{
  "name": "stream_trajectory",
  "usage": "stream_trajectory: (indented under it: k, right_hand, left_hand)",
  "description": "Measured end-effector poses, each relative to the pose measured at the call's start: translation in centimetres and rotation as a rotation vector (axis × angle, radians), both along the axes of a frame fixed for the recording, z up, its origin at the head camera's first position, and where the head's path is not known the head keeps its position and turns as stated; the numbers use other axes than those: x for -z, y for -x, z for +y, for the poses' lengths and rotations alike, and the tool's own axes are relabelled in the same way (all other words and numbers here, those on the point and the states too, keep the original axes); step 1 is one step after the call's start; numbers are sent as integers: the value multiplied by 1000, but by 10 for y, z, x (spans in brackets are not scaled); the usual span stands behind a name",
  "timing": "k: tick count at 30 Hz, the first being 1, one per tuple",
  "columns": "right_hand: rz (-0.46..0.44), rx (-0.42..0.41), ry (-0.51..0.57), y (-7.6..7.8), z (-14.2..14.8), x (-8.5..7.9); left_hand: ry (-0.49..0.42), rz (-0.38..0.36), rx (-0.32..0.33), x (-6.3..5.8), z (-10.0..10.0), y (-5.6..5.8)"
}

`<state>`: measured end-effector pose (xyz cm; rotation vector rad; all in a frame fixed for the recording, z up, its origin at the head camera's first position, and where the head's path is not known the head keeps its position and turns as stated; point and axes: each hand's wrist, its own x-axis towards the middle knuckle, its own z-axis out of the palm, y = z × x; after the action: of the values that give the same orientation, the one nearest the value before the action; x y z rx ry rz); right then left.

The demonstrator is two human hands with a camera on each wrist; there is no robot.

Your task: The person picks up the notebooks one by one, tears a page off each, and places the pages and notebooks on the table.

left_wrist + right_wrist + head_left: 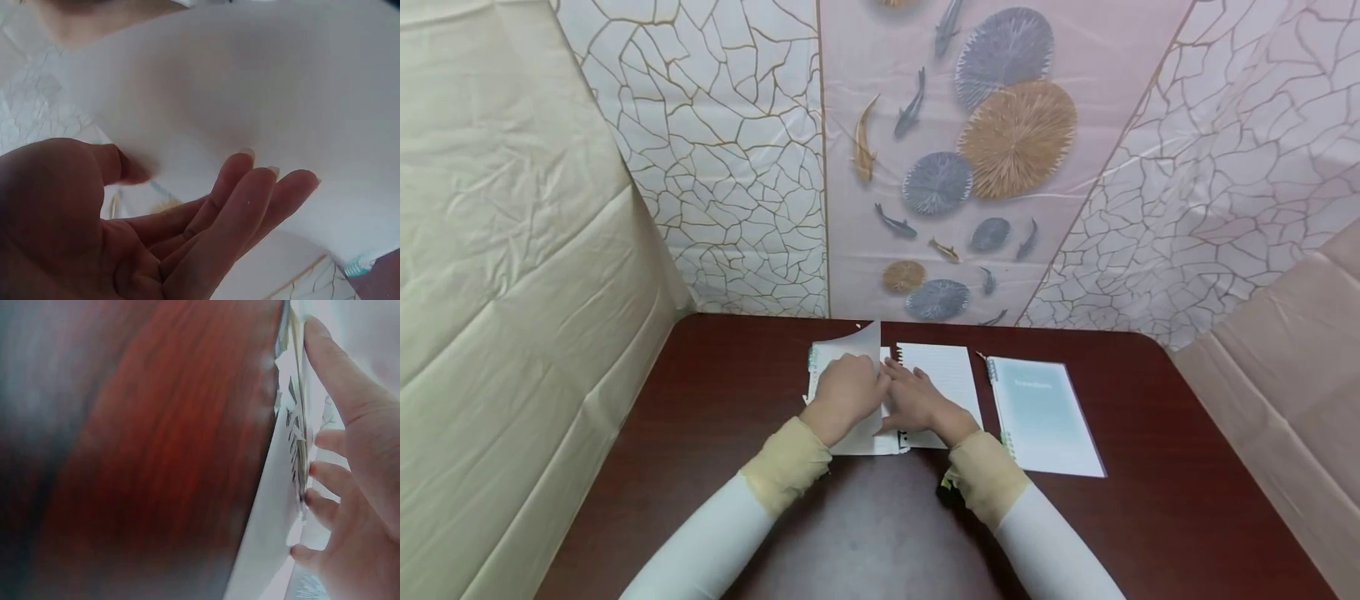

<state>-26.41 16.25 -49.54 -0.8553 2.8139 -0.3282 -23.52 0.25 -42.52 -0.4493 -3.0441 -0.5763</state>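
Pinching | left grip [847, 390] clamped on smooth, curved sheet [863, 340] | right grip [919, 400] spread over ruled notebook [951, 375]

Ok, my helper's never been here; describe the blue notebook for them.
On the red table, look right of the right hand. A notebook lies flat; unlike the white lined page beside it, its cover is pale blue fading to white.

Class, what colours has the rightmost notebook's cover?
Cover: pale blue and white; clearest in head view.

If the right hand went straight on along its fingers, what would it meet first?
Probably the raised sheet, just ahead of the right hand; the head view leaves their exact depth unclear.
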Motion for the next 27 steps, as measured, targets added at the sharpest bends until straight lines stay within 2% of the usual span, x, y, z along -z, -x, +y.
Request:
stream_trajectory:
  k: [5, 8, 12, 15, 19, 22, 24, 27]
  right_hand:
    - [44, 10, 84, -1, 6, 3]
    - [78, 48, 117, -4, 13, -3]
    - [128, 117, 96, -9, 24, -11]
    - [168, 153, 73, -12, 31, -14]
    - [247, 190, 96, -17, 41, -18]
    - [338, 210, 116, -20, 49, -23]
    - [400, 230, 123, -22, 54, -28]
    - [494, 258, 137, -26, 60, -37]
  left_hand:
    - [21, 32, -44, 13, 13, -5]
    - [120, 45, -36, 23, 20, -5]
    - [259, 53, -32, 34, 26, -3]
    - [294, 78, -53, 41, 27, -2]
    - [326, 156, -71, 51, 27, -5]
    - [378, 176, -87, 55, 28, -9]
    - [405, 164, -95, 55, 28, -10]
    - [375, 132, -91, 49, 22, -9]
